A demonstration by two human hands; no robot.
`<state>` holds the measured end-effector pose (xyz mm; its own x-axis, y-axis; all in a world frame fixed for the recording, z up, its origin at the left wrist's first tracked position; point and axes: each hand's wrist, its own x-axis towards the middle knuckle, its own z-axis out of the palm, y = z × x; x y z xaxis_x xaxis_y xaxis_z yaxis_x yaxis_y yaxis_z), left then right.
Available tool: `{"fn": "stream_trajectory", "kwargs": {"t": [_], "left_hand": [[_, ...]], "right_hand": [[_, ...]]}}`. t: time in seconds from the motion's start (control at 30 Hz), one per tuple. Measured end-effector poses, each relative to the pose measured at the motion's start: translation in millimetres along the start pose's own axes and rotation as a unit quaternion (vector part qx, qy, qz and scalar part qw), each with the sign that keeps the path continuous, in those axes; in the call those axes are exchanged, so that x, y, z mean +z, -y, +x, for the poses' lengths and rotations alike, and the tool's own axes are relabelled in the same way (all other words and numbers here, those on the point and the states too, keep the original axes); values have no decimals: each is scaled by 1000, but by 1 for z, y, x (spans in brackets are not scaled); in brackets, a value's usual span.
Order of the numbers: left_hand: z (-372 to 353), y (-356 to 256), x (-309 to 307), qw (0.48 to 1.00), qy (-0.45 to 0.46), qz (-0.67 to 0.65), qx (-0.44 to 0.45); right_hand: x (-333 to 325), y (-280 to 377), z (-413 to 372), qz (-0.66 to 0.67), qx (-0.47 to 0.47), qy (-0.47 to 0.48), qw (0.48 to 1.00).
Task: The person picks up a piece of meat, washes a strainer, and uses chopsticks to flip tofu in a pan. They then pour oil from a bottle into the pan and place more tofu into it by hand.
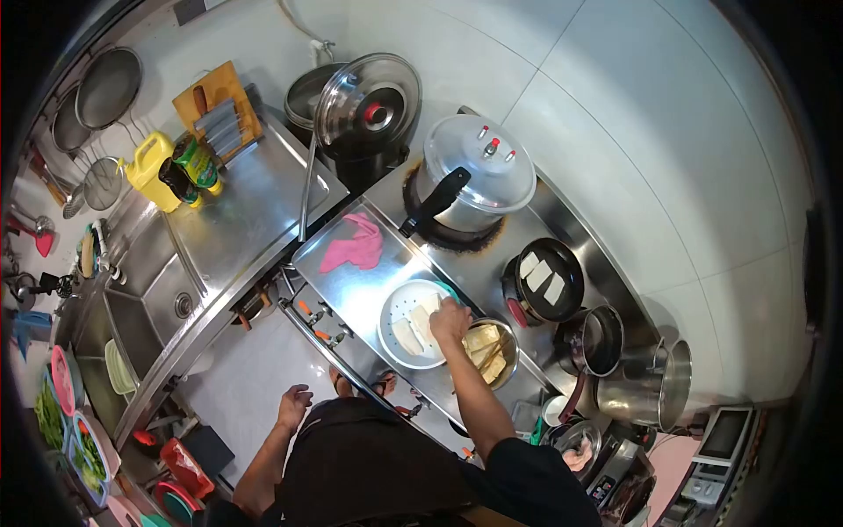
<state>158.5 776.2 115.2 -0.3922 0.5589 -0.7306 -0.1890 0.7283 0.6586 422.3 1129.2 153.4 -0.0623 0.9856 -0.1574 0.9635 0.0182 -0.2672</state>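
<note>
My right hand (450, 318) reaches over the right rim of a white perforated plate (397, 303) that holds several pale flat slices (413, 329). Its fingers curl down onto one slice at the plate's edge. Just right of the hand stands a steel bowl (492, 351) of yellow liquid with chopsticks in it. Beyond that, a black pan (540, 279) on the stove holds three pale slices. My left hand (294, 406) hangs by my side above the floor, loosely curled and holding nothing.
A pink cloth (356, 244) lies on the steel counter. A pressure cooker (474, 167) and a lidded black pot (364, 110) stand at the back, with more pots (645, 382) at the right. At the left are a sink (145, 307), oil bottles (171, 167) and baskets of greens (66, 422).
</note>
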Motion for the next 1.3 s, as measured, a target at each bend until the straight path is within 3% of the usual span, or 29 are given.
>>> {"fn": "stream_trajectory", "kwargs": {"t": [0.07, 0.27, 0.3, 0.43, 0.5, 0.63, 0.67, 0.77, 0.87, 1.07, 1.3], "left_hand": [[2, 1, -1, 1000, -1, -3, 3], [8, 6, -5, 1000, 4, -4, 7], [7, 5, -5, 1000, 7, 5, 5], [6, -2, -5, 999, 17, 28, 3], [7, -8, -4, 999, 17, 31, 0], [12, -16, 0, 999, 25, 44, -10], [12, -17, 0, 998, 26, 48, -7], [5, -25, 1, 998, 20, 59, -10], [1, -26, -1, 997, 0, 70, -21], [-3, -18, -4, 997, -14, 68, -37], [1, -20, 1, 996, 4, 86, -28]], "right_hand": [[2, -5, 4, -25, -12, 19, 999], [-11, -29, 12, 136, -69, 13, 988], [-11, -46, 15, 228, -96, -34, 968], [-72, -102, 36, 463, 21, 8, 886], [-125, -123, 39, 467, 76, -39, 880], [-144, -237, 90, 249, 106, -196, 943], [-159, -244, 96, 268, 167, -169, 934], [-158, -298, 132, 64, 201, -205, 956], [-158, -315, 158, -9, 230, -147, 962], [-134, -300, 177, -16, 215, -117, 969], [-110, -322, 185, 9, 116, -151, 982]]}}
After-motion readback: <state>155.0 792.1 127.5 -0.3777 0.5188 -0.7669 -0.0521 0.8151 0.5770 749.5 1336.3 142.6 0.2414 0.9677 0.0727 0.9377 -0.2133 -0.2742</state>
